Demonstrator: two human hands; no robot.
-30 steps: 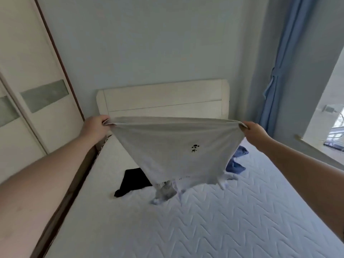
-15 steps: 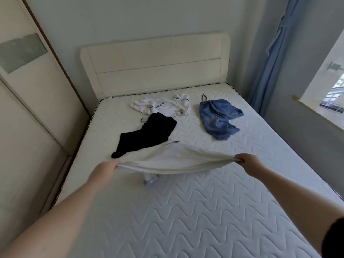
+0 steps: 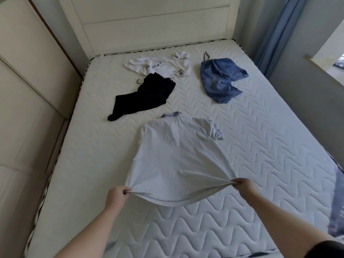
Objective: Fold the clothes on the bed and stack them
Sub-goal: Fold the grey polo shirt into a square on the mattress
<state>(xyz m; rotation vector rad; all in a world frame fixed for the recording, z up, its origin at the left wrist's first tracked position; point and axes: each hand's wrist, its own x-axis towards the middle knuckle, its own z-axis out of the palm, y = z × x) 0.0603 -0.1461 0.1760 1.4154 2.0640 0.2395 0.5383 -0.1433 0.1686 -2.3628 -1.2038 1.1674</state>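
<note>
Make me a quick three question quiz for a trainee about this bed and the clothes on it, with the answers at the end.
1. True or false: both hands grip the hem of the light grey shirt.
2. Which garment lies nearest the headboard? A) black garment B) white printed shirt C) blue denim shorts
3. How many garments lie unfolded beyond the grey shirt?

Key: 1. True: left hand and right hand pinch its corners. 2. B. 3. Three.

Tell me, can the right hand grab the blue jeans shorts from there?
Probably not right now. The right hand is pinching the hem of the light grey shirt, as is the left hand, and the denim shorts lie far up the mattress near the headboard. Nothing blocks the path, though.
</note>
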